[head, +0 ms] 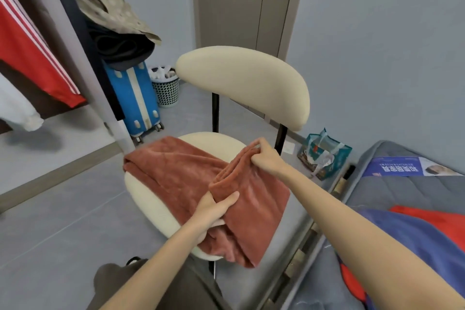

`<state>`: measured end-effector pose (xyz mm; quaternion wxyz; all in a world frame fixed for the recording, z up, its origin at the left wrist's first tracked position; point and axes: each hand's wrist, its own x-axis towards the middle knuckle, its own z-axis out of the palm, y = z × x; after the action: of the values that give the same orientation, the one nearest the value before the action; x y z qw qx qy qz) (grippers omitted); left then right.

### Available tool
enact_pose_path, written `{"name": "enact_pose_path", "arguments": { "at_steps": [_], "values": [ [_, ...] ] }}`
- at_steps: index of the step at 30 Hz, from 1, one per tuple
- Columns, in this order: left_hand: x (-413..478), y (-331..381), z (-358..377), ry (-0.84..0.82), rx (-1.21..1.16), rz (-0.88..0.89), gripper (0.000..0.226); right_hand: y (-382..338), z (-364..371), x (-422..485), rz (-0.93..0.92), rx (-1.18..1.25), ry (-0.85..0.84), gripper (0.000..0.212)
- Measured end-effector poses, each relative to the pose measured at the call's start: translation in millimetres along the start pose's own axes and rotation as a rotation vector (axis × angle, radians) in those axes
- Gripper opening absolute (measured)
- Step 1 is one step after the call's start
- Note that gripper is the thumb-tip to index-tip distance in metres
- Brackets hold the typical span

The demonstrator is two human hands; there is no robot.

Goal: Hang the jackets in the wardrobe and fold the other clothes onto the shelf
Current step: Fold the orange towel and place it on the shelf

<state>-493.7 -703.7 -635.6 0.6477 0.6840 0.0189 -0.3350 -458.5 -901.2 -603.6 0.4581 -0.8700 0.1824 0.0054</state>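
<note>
Starting at the far left, a red jacket with white stripes (30, 58) is seen hanging in the open wardrobe, so the hanging side appears served already. Next across, a blue hard-shell suitcase (136, 98) and a pale mesh waste basket (167, 89) are seen standing on the floor behind the chair. Centre stage, the rust-red fleece garment (176, 173) is spread across the round seat of the cream padded chair (241, 75), its long axis run from the seat's far-left edge down toward the near right, where the doubled end is draped over the seat's front rim. The left hand (214, 211) is clamped on the near fold, thumb on top, fingers tucked beneath. Further right and farther from the camera, the right hand (266, 156) is pinched shut on the far bunched edge. The unfolded length lies away to the left of both hands, so a fold is judged to be in progress, and the left hand is nearer that free end. At the extreme right, a blue and red garment (415, 239) is left waiting on the grey bed.
</note>
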Motion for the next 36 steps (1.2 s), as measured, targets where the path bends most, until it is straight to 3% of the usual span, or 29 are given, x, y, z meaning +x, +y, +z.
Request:
{"name": "enact_pose_path", "arguments": {
  "at_steps": [5, 8, 10, 12, 14, 15, 17, 19, 22, 26, 30, 33, 36],
  "values": [
    [37, -24, -35, 0.137, -0.023, -0.121, 0.05, 8, 53, 33, 0.033, 0.038, -0.062, 0.028],
    [46, -33, -48, 0.252, 0.15, -0.106, 0.068, 18, 72, 35, 0.043, 0.005, -0.167, 0.044],
    [41, -36, -51, 0.412, 0.428, 0.091, 0.083, 28, 77, 27, -0.039, -0.076, -0.22, 0.056],
    [31, -35, -47, 0.546, 0.815, 0.451, 0.075, 40, 81, 18, -0.162, -0.17, -0.228, 0.062],
    [30, -35, -39, 0.451, 1.159, 0.748, 0.056, 54, 84, 8, -0.234, -0.3, -0.229, 0.061],
    [32, -37, -33, 0.341, 1.3, 0.769, 0.051, 61, 86, 3, -0.229, -0.39, -0.237, 0.058],
    [36, -48, -26, 0.168, 1.473, 0.581, 0.054, 78, 86, -5, -0.154, -0.546, -0.257, 0.054],
    [38, -62, -25, 0.104, 1.526, 0.407, 0.059, 96, 83, -13, -0.068, -0.627, -0.258, 0.055],
    [37, -71, -29, 0.063, 1.571, 0.364, 0.061, 115, 73, -23, 0.009, -0.669, -0.249, 0.056],
    [35, -60, -32, 0.029, 1.524, 0.365, 0.061, 125, 67, -43, 0.146, -0.426, -0.065, 0.056],
    [31, -56, -33, 0.033, 1.513, 0.404, 0.058, 132, 79, -75, 0.345, 0.225, 0.137, 0.085],
    [27, -56, -33, 0.005, 1.519, 0.401, 0.055, 134, 87, -95, 0.438, 0.615, 0.062, 0.102],
    [25, -53, -35, -0.019, 1.519, 0.383, 0.055, 131, 94, -104, 0.43, 0.694, 0.025, 0.112]
  ]
}}
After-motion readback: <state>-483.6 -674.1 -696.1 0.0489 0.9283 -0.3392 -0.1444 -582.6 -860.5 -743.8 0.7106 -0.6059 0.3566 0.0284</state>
